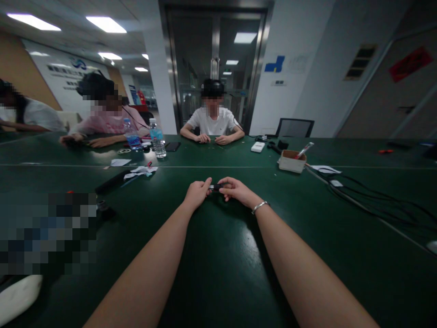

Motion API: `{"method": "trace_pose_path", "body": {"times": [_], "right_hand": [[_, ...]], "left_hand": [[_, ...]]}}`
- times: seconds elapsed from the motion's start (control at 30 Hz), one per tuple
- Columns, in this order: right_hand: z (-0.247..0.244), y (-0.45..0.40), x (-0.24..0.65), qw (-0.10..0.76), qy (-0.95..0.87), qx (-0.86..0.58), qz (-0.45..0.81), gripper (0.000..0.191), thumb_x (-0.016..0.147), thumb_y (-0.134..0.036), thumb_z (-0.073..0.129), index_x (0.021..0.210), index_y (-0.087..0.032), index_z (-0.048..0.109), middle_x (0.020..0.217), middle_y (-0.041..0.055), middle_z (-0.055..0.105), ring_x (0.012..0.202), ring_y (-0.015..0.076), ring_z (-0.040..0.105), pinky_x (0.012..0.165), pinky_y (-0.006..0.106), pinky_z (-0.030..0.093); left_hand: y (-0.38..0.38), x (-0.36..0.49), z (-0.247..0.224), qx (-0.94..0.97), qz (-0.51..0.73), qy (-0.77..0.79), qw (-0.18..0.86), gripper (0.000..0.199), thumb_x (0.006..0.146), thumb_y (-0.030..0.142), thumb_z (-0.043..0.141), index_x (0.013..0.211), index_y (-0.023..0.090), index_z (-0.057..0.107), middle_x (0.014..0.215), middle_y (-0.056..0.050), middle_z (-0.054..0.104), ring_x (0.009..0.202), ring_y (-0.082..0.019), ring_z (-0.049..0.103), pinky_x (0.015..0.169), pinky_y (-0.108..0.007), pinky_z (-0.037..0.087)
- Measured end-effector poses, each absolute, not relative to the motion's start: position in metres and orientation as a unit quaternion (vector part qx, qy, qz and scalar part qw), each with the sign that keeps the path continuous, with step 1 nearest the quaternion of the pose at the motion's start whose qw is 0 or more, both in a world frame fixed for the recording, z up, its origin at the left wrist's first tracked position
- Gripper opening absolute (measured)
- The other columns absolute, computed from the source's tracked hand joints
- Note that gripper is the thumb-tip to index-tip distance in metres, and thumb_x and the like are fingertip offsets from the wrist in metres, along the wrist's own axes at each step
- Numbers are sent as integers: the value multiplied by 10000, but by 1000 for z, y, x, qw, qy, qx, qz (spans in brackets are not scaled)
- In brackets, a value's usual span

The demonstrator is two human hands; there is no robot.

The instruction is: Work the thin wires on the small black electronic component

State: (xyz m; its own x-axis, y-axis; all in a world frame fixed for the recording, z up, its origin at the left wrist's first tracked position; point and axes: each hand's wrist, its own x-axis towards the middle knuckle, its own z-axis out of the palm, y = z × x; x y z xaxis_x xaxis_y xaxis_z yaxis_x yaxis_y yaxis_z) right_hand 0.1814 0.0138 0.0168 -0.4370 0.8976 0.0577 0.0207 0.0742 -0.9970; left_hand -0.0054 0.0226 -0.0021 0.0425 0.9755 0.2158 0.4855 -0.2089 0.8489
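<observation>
Between my two hands, just above the dark green table (218, 255), lies a small black-and-silver stick-shaped object (215, 187), roughly level. Its exact kind is too small to make out. My left hand (199, 193) pinches the silver end with thumb and fingers. On the other side, my right hand (239, 191) is closed around the black end, and a silver bangle (260, 207) circles that wrist. The fingertips cover both ends of the object.
Across the table sits a person in white (213, 120); another in pink (109, 120) sits further left. Water bottles (157, 140), crumpled paper (139, 171) and a dark tube (111, 182) lie left. A small box (292, 163) and black cables (372, 193) lie right.
</observation>
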Motion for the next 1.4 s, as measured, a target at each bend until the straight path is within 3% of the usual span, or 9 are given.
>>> {"method": "trace_pose_path", "body": {"times": [0.23, 0.37, 0.6, 0.77, 0.97, 1.4], "right_hand": [[13, 17, 182, 390, -618, -365, 577, 292, 712, -124, 685, 971, -155, 556, 625, -50, 596, 481, 50, 551, 477, 158, 508], [10, 21, 181, 401, -604, -374, 578, 290, 713, -134, 694, 967, -151, 555, 615, -43, 599, 471, 56, 548, 456, 163, 509], [7, 25, 181, 412, -583, -387, 583, 189, 777, -152, 650, 938, -142, 553, 687, 12, 658, 457, 54, 544, 443, 164, 518], [6, 26, 182, 424, -572, -381, 590, 181, 798, -172, 643, 944, -142, 540, 719, 31, 669, 473, 60, 561, 459, 176, 534], [6, 24, 181, 411, -595, -394, 567, 238, 750, -105, 675, 940, -149, 541, 654, -16, 635, 483, 56, 561, 459, 163, 530], [7, 23, 183, 385, -633, -395, 543, 267, 738, -92, 662, 963, -155, 532, 613, -54, 587, 480, 54, 559, 485, 164, 502]], "left_hand": [[19, -4, 2, 676, 395, 562, 268, 611, 819, 662, 336, 591, 167, 614, 546, -28, 604, 509, -144, 544, 534, -264, 369], [15, -2, 5, 695, 412, 530, 258, 486, 833, 600, 389, 759, 187, 635, 575, 13, 587, 480, -117, 517, 507, -242, 372], [17, 0, -1, 666, 476, 458, 347, 247, 818, 424, 505, 898, 199, 566, 711, 3, 606, 602, -114, 572, 520, -211, 424], [20, -2, -2, 656, 478, 430, 395, 237, 783, 337, 562, 947, 167, 585, 816, -44, 656, 682, -131, 619, 558, -220, 442], [23, -3, -5, 648, 458, 458, 401, 258, 792, 390, 547, 865, 147, 590, 719, -37, 645, 620, -125, 594, 571, -236, 440], [23, -7, -2, 690, 406, 528, 282, 382, 804, 528, 463, 773, 186, 632, 619, 9, 560, 576, -133, 510, 540, -246, 371]]}}
